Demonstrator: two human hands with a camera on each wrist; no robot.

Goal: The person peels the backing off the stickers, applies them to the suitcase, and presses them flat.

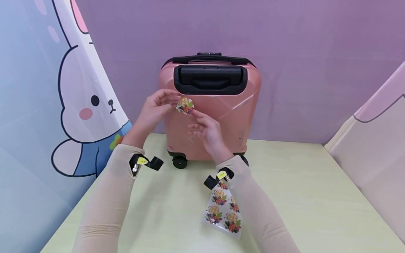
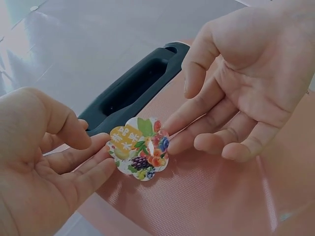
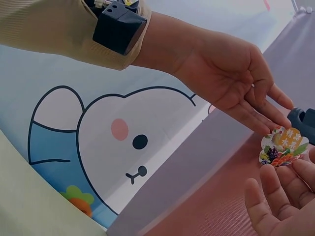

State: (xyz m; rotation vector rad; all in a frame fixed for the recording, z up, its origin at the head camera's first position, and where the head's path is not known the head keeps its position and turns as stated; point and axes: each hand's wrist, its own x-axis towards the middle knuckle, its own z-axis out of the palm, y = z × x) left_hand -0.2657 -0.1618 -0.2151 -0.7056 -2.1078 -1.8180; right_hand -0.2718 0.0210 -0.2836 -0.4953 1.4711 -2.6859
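A pink suitcase (image 1: 218, 123) stands upright on its wheels with a black handle recess (image 1: 210, 80) near its top. Against its front, just below the recess, a fruit sticker (image 2: 139, 149) with a scalloped edge lies between my hands. Fairly straight fingers of my left hand (image 1: 156, 107) touch its left edge, the thumb held away from it in the left wrist view. From the other side, fingertips of my right hand (image 1: 209, 131) reach its right edge, the thumb lifted off and the lower fingers loosely bent.
A clear sheet of similar fruit stickers (image 1: 221, 214) lies on the pale table (image 1: 300, 189), partly under my right forearm. Behind the suitcase rises a purple backdrop (image 1: 294, 70). A blue panel with a printed rabbit (image 1: 85, 88) stands at the left.
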